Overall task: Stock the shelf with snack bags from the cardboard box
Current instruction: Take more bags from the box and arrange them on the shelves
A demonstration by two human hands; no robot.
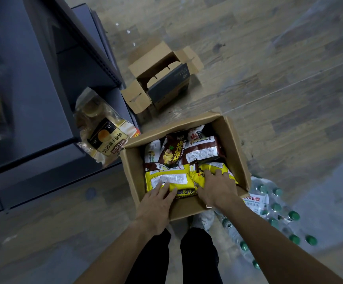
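Snack bags, yellow (169,178) and brown (202,150), fill the open cardboard box (233,140) on the wood floor beside the dark shelf (33,119). The left hand (156,203) lies with straight fingers on a yellow bag; the right hand (215,187) spreads flat over another yellow bag (213,167). A pack of water bottles (275,210) lies right of the box
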